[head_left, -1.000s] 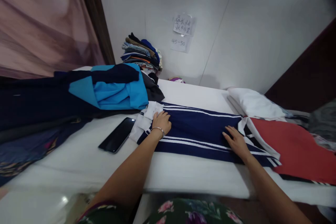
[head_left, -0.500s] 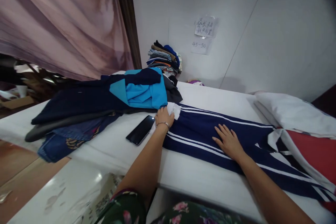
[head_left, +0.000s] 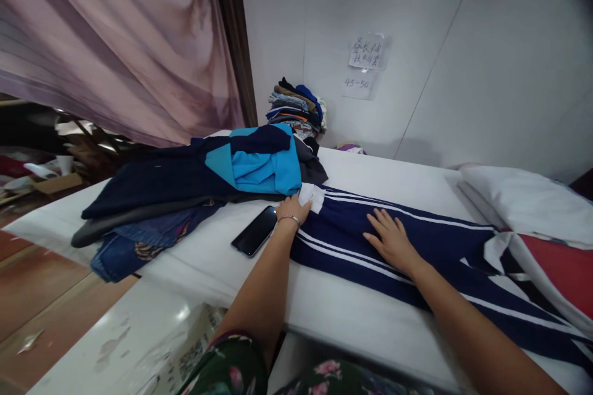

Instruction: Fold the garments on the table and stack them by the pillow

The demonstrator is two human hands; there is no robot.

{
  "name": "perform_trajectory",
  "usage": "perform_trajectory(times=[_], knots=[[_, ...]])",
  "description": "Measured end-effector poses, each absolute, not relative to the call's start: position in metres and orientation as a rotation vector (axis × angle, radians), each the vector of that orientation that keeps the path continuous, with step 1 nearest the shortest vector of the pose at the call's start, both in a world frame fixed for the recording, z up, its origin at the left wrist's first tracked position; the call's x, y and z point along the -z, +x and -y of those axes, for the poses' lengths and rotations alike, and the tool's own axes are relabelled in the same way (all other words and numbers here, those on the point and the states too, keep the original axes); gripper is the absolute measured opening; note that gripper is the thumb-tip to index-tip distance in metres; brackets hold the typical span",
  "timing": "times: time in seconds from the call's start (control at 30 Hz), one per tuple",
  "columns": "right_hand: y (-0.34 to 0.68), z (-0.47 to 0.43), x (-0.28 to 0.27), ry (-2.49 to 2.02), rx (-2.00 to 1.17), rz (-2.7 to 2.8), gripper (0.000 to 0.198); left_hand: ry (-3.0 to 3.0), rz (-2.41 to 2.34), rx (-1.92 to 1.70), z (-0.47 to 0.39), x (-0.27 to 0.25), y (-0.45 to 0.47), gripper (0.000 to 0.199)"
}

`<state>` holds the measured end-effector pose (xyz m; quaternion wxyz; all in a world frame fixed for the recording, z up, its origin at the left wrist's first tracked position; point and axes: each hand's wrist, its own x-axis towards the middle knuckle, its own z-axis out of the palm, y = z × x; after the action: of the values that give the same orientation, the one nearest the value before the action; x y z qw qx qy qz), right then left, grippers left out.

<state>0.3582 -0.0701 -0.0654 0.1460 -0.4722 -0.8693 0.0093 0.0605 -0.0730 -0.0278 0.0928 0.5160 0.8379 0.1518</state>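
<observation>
Navy striped garment (head_left: 343, 217) lies along white table (head_left: 393, 176). Left hand (head_left: 293, 210) at garment's white end (head_left: 315, 199), forearm reaching forward; cannot tell if fingers pinch cloth. Right hand (head_left: 393, 242) palm-down on navy part, fingers splayed, unclenched.

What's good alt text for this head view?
A person's left hand touches the white end of a navy, white-striped garment; the right hand lies farther along it. A phone and clothes share the white table.
</observation>
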Motion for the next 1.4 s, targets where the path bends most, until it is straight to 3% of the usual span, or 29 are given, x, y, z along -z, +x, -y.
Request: perform_trajectory(times=[0.47,0.67,0.73,0.9,1.13,1.4], knots=[[0.353,0.075,0.080,-1.359,-0.060,2.546,0.057,1.626,-2.356,-0.673,0.068,0.029,0.056,0.058],[0.354,0.076,0.083,-1.332,-0.043,2.553,0.056,1.805,-2.537,-0.773,0.073,0.028,0.068,0.039],[0.354,0.077,0.083,-1.329,-0.032,2.554,0.055,1.889,-2.511,-0.742,0.073,0.030,0.073,0.033],[0.353,0.078,0.080,-1.354,-0.008,2.563,0.055,1.794,-2.536,-0.537,0.066,0.037,0.083,0.044],[0.353,0.082,0.076,-1.328,-0.011,2.588,0.057,1.740,-2.490,-0.709,0.063,0.029,0.073,0.021],[0.353,0.085,0.073,-1.257,-0.148,2.637,0.056,1.653,-2.503,-0.614,0.068,0.025,0.068,0.029]])
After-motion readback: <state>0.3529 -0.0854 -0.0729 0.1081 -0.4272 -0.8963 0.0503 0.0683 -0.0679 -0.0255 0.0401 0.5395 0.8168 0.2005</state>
